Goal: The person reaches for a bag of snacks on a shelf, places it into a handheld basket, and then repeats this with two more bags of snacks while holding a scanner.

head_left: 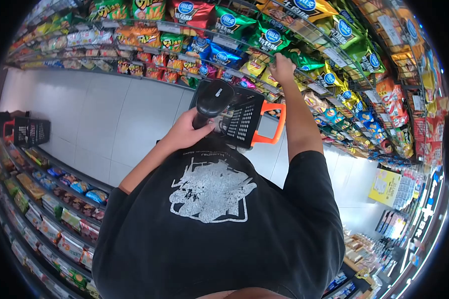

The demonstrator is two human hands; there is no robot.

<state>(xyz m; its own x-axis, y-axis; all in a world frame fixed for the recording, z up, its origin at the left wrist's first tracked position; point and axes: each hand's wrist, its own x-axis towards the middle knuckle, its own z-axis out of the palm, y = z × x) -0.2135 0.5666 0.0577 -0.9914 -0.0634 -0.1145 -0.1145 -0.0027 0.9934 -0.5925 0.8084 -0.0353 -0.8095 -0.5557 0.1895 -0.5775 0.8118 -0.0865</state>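
My left hand is wrapped around the grip of a black handheld barcode scanner. The scanner's head points up and away from me, above a black perforated shopping basket with an orange handle. My right arm is stretched to the snack shelf. There my right hand has its fingers curled beside a green bag of chips, just below another green chip bag. What the fingers hold, if anything, is hidden.
Wire shelves packed with snack bags curve ahead and along the right. Packaged goods line a lower-left shelf. Another black basket with a person beside it stands far left on the tiled floor. A yellow sign is at right.
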